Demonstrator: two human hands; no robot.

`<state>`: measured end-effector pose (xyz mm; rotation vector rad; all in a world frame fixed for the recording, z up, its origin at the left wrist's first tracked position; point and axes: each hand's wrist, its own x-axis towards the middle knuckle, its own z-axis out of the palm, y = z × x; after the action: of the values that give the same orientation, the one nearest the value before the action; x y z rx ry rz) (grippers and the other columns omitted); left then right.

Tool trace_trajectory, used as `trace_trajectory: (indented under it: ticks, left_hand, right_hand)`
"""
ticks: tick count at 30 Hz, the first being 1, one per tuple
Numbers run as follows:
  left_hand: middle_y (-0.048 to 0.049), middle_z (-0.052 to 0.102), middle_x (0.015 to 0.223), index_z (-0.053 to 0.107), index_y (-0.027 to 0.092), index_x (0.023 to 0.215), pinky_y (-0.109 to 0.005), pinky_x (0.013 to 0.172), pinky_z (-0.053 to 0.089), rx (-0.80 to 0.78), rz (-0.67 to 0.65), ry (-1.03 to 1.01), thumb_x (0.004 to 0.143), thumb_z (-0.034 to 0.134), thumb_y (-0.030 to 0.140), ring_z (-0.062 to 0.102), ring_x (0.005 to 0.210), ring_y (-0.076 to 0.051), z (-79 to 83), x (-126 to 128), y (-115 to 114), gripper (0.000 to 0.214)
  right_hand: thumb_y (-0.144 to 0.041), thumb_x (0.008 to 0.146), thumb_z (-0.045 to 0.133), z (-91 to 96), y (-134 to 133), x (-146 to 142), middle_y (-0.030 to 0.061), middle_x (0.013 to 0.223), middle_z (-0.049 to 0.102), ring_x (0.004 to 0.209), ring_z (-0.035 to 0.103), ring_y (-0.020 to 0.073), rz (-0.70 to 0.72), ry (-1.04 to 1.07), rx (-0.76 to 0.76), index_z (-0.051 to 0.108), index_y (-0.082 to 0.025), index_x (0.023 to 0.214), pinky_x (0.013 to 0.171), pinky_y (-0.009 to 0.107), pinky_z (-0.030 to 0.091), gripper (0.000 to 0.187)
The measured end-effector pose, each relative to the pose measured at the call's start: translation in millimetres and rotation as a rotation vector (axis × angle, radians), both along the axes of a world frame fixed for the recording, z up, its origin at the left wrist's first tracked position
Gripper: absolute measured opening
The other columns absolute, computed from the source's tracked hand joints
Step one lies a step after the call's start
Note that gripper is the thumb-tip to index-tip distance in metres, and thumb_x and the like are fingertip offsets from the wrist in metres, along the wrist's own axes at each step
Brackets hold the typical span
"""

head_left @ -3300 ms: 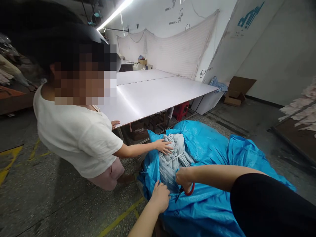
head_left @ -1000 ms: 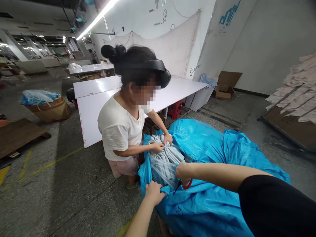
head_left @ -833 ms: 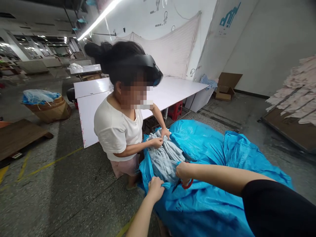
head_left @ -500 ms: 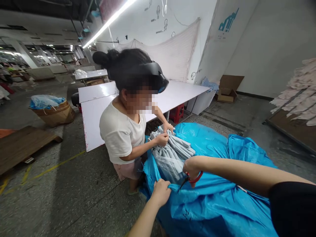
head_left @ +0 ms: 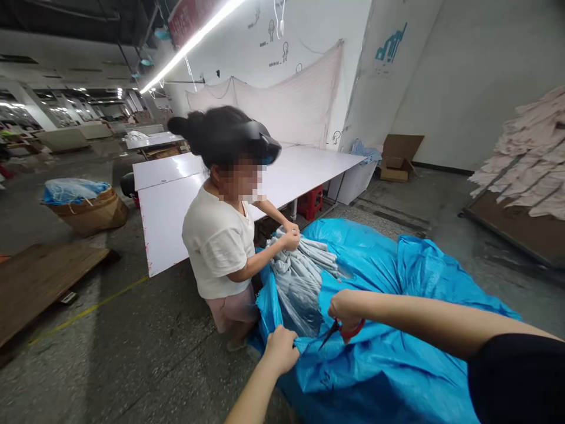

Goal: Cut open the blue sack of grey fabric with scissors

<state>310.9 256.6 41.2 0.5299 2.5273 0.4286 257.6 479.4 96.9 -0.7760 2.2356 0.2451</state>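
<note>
My right hand (head_left: 346,309) is closed round the red handles of a pair of scissors (head_left: 353,333), whose dark blades point down and left at the torn edge of a big blue plastic bag (head_left: 388,371). A little to the left, my left hand (head_left: 281,351) grips a fold of that bag's edge. Through the bag's opening shows a pile of pale grey-blue fabric (head_left: 298,282), partly under clear plastic. At its far side a co-worker's hands (head_left: 291,235) hold gathered fabric; what lies deeper in the bag is hidden.
A co-worker (head_left: 216,235) stands at the left of the bag. Behind are a long white table (head_left: 304,168), a red stool (head_left: 311,203) and a cardboard box (head_left: 399,159). A rack of pale pink cloth (head_left: 525,153) stands at right, a wooden board (head_left: 48,277) at left.
The view has shifted slightly right. The blue sheet beside the scissors now covers more of the fabric, and the scissor blades show more clearly. The co-worker's hands have come closer together on the fabric.
</note>
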Motion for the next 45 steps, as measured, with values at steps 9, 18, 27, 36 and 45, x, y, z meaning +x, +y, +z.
trace_trajectory:
  ticks: [9,18,27,36,45]
  left_hand:
    - [-0.0071,0.065,0.091,0.061,0.016,0.072,-0.032,0.093,0.043,0.268,0.151,-0.036,0.087,0.056,0.021,0.055,0.104,-0.025,3.9,-19.0,22.0,0.017]
    - [-0.0096,0.065,0.093,0.067,0.015,0.081,-0.035,0.098,0.04,0.492,0.233,-0.041,0.082,0.052,0.021,0.054,0.104,-0.027,8.5,-4.5,25.1,0.016]
    - [-0.0079,0.067,0.089,0.067,0.018,0.073,-0.042,0.101,0.035,0.52,0.148,0.037,0.075,0.053,0.014,0.051,0.105,-0.029,-0.7,8.6,14.1,0.015]
    - [-0.0112,0.067,0.092,0.072,0.014,0.079,-0.04,0.101,0.036,0.317,0.15,0.037,0.077,0.057,0.013,0.05,0.106,-0.029,-18.0,31.9,3.7,0.015]
    - [-0.0109,0.065,0.093,0.072,0.014,0.079,-0.038,0.1,0.038,0.268,0.114,0.045,0.078,0.056,0.011,0.049,0.108,-0.028,-35.9,35.8,-0.4,0.016]
  right_hand:
    - [-0.043,0.071,0.076,73.4,18.7,-3.7,0.0155,0.109,0.071,0.095,0.067,0.0335,-0.051,-0.01,0.138,0.067,-0.015,0.125,0.069,0.037,0.048,0.062]
    - [-0.049,0.075,0.073,106.2,40.1,12.1,0.0153,0.1,0.073,0.09,0.068,0.0331,-0.133,0.056,0.133,0.072,-0.014,0.116,0.066,0.036,0.046,0.053]
    - [-0.029,0.07,0.071,77.8,22.1,30.5,0.019,0.09,0.073,0.077,0.068,0.0359,0.053,0.161,0.023,0.075,-0.009,0.106,0.063,0.043,0.054,0.041]
    - [-0.024,0.064,0.075,27.1,1.4,53.9,0.0125,0.078,0.073,0.068,0.067,0.0296,0.121,0.175,0.048,0.078,-0.013,0.094,0.062,0.039,0.056,0.032]
    - [-0.021,0.058,0.073,-15.2,-0.1,68.1,0.0143,0.077,0.073,0.065,0.067,0.0303,0.085,0.231,0.019,0.077,-0.014,0.097,0.058,0.04,0.055,0.04]
